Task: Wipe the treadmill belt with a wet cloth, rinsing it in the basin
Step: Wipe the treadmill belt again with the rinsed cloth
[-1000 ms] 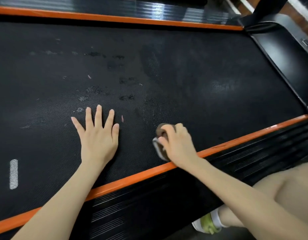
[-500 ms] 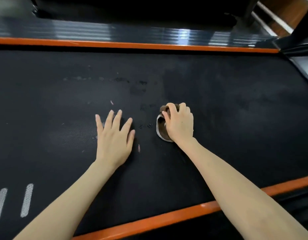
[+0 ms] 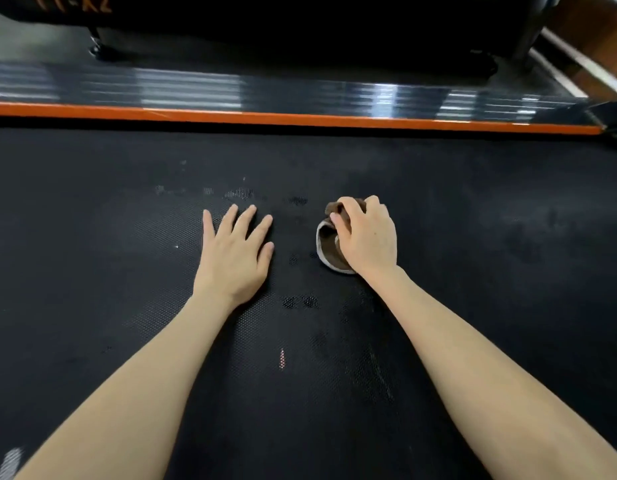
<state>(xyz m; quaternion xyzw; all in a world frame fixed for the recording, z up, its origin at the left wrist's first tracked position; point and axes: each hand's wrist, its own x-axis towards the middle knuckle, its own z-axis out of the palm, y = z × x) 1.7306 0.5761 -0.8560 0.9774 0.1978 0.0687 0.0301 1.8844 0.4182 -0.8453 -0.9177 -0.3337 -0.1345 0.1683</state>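
Cloth, brown with a pale edge, is wadded under the right hand, whose fingers curl over the top of it, gripping it and bearing down on the treadmill belt. Just left of those fingers the left hand lies flat on the belt, its fingers straight and fanned apart, holding nothing; it looks like a brace.

And the stroke has travelled! A second ago the cloth sat hard by the near orange edge. Now both hands have pushed out to mid-belt and that edge has slipped out of view.

Back from the knuckles, between the wrists, lie dark damp patches and a small red fleck. Just beyond the left fingertips are more blotches. Further ahead of the fingers comes open belt, then the far orange trim and the glossy side rail.

My read is mid-wipe, one pass heading across, with plenty of belt to go. No basin is in view, so rinsing looks a way off.
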